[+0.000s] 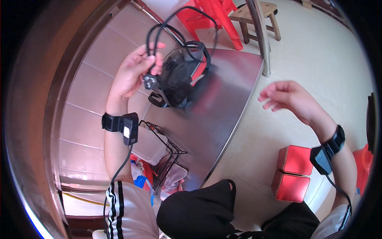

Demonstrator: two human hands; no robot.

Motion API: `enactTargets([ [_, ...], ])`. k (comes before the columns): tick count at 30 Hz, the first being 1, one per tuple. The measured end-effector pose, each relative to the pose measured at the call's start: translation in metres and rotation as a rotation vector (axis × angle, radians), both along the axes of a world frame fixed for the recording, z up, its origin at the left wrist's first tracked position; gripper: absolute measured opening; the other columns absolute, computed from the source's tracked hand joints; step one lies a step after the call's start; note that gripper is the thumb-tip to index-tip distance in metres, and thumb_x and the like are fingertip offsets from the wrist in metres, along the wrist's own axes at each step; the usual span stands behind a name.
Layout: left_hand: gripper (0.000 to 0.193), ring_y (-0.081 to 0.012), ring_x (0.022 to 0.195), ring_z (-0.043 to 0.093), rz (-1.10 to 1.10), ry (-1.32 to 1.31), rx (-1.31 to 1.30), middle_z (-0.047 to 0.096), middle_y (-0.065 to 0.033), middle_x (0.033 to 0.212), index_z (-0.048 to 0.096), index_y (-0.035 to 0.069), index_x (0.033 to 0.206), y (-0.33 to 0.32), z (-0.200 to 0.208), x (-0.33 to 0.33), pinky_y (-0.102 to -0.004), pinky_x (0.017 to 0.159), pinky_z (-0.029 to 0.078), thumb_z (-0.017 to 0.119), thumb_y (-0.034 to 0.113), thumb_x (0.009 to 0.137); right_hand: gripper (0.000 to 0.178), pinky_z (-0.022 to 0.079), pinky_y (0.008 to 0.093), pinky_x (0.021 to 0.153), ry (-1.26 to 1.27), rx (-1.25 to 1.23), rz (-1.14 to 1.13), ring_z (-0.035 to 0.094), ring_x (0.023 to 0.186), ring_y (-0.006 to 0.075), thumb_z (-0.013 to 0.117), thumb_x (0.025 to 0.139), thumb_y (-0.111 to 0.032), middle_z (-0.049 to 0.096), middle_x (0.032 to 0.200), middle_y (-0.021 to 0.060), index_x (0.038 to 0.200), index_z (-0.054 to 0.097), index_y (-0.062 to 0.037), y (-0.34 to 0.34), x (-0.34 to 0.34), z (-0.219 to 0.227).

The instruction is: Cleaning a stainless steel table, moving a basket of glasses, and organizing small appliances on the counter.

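Note:
My left hand (137,67) is closed around a looped black power cord (167,24). The cord's plug (150,81) hangs just below my fingers. Right beside this hand, a black appliance (177,85) with a see-through dark part, a handle and a red-and-silver strip stands on the metal table (223,107). Its exact kind is hard to make out. The cord arches over it. My right hand (288,99) is raised off the table's right edge, fingers loosely bent and apart, with nothing in it.
A black wire rack (169,149) and a pale plastic container (147,147) are at the table's near left, by some plastic bags (174,181). Two red boxes (294,159) sit on the floor at right. Beyond the table are a red chair (211,18) and a wooden stool (254,14).

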State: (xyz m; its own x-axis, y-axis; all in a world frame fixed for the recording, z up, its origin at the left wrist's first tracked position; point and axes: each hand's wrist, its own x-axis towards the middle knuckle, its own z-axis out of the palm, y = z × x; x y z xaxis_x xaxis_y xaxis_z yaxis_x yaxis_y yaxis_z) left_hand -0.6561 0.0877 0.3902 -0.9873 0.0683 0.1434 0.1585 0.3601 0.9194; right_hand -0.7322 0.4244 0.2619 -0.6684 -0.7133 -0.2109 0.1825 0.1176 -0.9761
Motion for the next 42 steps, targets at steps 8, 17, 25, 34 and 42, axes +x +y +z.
enactTargets([
  [8, 0.037, -0.0076, 0.060, 0.045, -0.310, -0.351, 0.118, 0.052, -0.0025, 0.076, 0.048, -0.005, 0.116, 0.099, -0.035, -0.038, -0.0202, 0.055, 0.038, 0.055, 0.012, 0.084, 0.030, 0.047, 0.0285, 0.068, 1.213, -0.224, -0.477, 0.059, 0.074, 0.0198, 0.067, 0.075, -0.013, 0.059, 0.089, 0.0055, 0.102, 0.058, -0.0047, -0.009, -0.027, 0.034],
  [17, 0.036, -0.0123, 0.069, 0.058, -0.474, -0.473, 0.166, 0.060, -0.0087, 0.083, 0.047, -0.005, 0.115, 0.128, -0.077, -0.044, -0.0226, 0.061, 0.046, 0.053, 0.017, 0.088, 0.013, 0.042, 0.0304, 0.059, 1.121, 0.280, -0.062, 0.051, 0.062, 0.0190, 0.062, 0.080, -0.012, 0.056, 0.070, 0.0093, 0.089, 0.058, -0.0033, 0.041, -0.045, 0.037],
  [25, 0.015, -0.0131, 0.081, 0.061, -0.156, -0.375, -0.096, 0.061, -0.0033, 0.081, 0.055, 0.002, 0.100, 0.093, -0.100, -0.064, -0.0217, 0.070, 0.045, 0.049, 0.011, 0.089, 0.017, 0.030, 0.0209, 0.051, 1.200, 0.482, -0.223, 0.036, 0.058, 0.0054, 0.050, 0.091, -0.022, 0.044, 0.066, -0.0032, 0.088, 0.056, -0.0058, 0.127, -0.080, 0.025],
  [34, 0.014, -0.0084, 0.077, 0.058, -0.061, -0.105, -0.272, 0.063, -0.0051, 0.085, 0.059, 0.000, 0.097, 0.087, -0.132, -0.071, -0.0210, 0.069, 0.044, 0.052, 0.007, 0.087, 0.019, 0.018, 0.0146, 0.039, 0.309, -0.258, -0.202, 0.019, 0.045, -0.0005, 0.037, 0.097, -0.024, 0.033, 0.062, -0.0090, 0.095, 0.048, -0.0084, 0.117, -0.058, 0.033],
  [42, 0.015, -0.0134, 0.079, 0.059, -0.130, -0.074, -0.044, 0.061, -0.0081, 0.087, 0.060, -0.005, 0.095, 0.089, -0.132, -0.070, -0.0244, 0.076, 0.046, 0.052, 0.002, 0.084, 0.015, 0.032, 0.0199, 0.045, 0.041, -0.301, -0.188, 0.034, 0.047, 0.0035, 0.047, 0.091, -0.017, 0.055, 0.070, -0.0029, 0.091, 0.053, -0.0042, 0.097, -0.056, 0.027],
])
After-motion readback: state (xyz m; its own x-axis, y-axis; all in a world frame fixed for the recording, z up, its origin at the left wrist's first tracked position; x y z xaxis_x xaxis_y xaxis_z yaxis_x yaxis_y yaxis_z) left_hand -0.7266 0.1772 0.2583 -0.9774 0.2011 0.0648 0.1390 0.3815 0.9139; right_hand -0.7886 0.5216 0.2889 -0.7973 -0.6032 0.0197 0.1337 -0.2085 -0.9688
